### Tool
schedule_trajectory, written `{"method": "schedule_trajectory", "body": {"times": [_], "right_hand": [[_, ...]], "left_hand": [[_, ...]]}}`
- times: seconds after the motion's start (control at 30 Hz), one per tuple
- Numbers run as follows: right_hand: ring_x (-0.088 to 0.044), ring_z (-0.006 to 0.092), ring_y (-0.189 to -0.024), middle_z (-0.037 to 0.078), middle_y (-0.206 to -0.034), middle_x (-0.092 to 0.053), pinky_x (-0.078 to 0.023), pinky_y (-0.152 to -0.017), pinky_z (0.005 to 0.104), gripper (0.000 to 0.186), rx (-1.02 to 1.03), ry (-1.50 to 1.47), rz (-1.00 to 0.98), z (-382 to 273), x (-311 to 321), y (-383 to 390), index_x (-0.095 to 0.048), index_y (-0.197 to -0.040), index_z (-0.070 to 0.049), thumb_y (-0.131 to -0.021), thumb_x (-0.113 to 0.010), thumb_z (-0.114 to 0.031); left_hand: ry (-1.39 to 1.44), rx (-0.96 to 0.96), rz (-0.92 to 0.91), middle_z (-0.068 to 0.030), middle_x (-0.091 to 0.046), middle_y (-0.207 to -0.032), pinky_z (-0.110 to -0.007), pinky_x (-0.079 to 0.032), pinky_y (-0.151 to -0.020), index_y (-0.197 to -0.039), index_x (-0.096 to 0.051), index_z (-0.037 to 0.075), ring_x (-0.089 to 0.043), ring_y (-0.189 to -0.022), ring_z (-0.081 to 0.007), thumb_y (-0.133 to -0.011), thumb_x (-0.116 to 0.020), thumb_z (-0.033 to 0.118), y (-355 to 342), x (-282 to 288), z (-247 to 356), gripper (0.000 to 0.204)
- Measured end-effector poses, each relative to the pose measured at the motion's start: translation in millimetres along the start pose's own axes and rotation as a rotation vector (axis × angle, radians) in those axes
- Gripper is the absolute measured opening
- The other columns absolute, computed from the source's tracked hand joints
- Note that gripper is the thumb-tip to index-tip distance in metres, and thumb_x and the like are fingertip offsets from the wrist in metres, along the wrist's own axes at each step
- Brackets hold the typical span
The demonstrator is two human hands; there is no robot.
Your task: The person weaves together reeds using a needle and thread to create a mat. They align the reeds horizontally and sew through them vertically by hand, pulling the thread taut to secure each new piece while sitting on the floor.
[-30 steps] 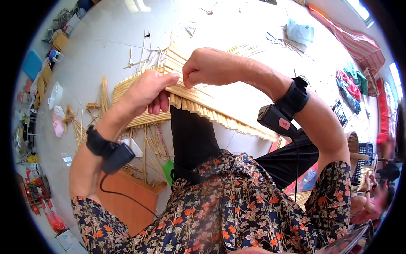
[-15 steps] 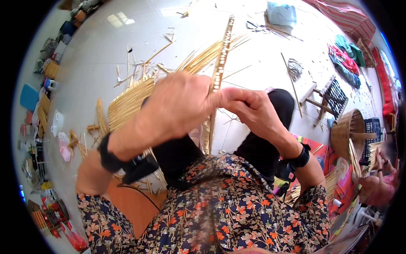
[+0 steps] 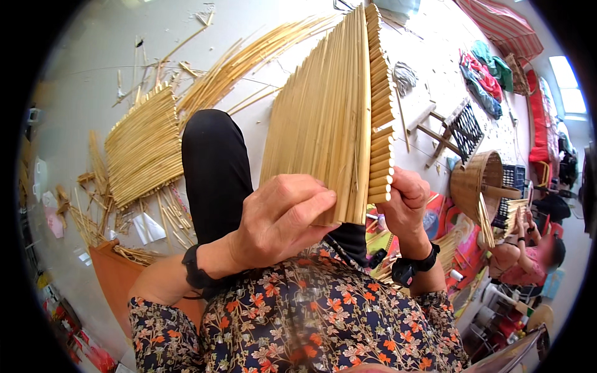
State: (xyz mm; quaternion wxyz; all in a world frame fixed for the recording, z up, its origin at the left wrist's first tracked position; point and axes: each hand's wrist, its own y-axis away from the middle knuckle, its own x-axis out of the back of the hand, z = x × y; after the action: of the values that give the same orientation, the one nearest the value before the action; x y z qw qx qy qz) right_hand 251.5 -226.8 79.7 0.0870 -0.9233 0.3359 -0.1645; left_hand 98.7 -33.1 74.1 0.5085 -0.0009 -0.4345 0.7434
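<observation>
The left hand (image 3: 283,217) is closing around the lower edge of a woven straw panel (image 3: 329,118), its fingers curling over the front of the slats and pinching them from the panel's left side. The right hand (image 3: 404,202) is gripping the same panel at its lower right corner, fingers folding behind the row of cut straw ends that is running up the panel's right edge. Both hands are holding the panel upright, just above a lap covered in dark floral cloth (image 3: 311,323). A black wristband (image 3: 196,273) is sitting on the left wrist, and a black watch-like band (image 3: 413,267) on the right one.

Behind the panel to its left, a leg in black trousers (image 3: 214,168) is stretching out over the pale floor (image 3: 81,74). Further left of the panel, a second flat straw mat (image 3: 143,146) is lying on that floor among loose straw stalks (image 3: 249,56). To the right of the panel, a round woven basket (image 3: 476,183) is standing near a small wooden stool (image 3: 448,130), and another person (image 3: 528,255) is sitting below the basket.
</observation>
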Motion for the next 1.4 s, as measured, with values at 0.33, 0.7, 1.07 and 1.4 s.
{"method": "schedule_trajectory", "body": {"times": [0.33,0.7,1.07,1.4], "right_hand": [[-0.054,0.0126,-0.054,0.005,-0.068,-0.060,-0.041,-0.052,0.0263,0.027,-0.016,0.068,0.052,-14,8,9,-0.069,-0.098,0.006,-0.080,-0.053,0.018],[-0.057,0.0181,-0.059,0.009,-0.071,-0.062,-0.043,-0.056,0.0282,0.027,0.036,0.129,0.061,-14,13,12,-0.069,-0.099,0.007,-0.079,-0.054,0.016],[-0.052,0.0192,-0.055,0.008,-0.067,-0.057,-0.038,-0.054,0.0296,0.019,-0.042,0.083,0.060,-17,14,7,-0.065,-0.087,0.006,-0.078,-0.051,0.015],[-0.058,0.0201,-0.059,0.009,-0.073,-0.063,-0.043,-0.057,0.0292,0.025,0.002,0.086,0.042,-17,16,8,-0.068,-0.096,0.004,-0.077,-0.056,0.014]], "left_hand": [[0.071,0.037,0.086,-0.0155,-0.066,-0.117,-0.040,-0.060,-0.085,-0.118,-0.069,-0.001,-0.069,-0.104,-0.0338,-0.065,-0.085,0.001,-9,-10,11,0.056],[0.019,0.002,0.072,-0.0113,-0.068,-0.112,-0.039,-0.058,-0.088,-0.114,-0.072,0.001,-0.069,-0.104,-0.0285,-0.076,-0.080,0.005,-15,-5,14,0.039],[0.013,-0.050,0.020,-0.0133,-0.068,-0.112,-0.045,-0.056,-0.089,-0.114,-0.070,-0.001,-0.069,-0.105,-0.0314,-0.065,-0.084,0.000,-13,-5,11,0.050],[0.064,-0.019,0.048,-0.0128,-0.070,-0.109,-0.042,-0.056,-0.086,-0.113,-0.071,-0.001,-0.070,-0.102,-0.0313,-0.067,-0.083,-0.003,-16,-5,15,0.047]]}}
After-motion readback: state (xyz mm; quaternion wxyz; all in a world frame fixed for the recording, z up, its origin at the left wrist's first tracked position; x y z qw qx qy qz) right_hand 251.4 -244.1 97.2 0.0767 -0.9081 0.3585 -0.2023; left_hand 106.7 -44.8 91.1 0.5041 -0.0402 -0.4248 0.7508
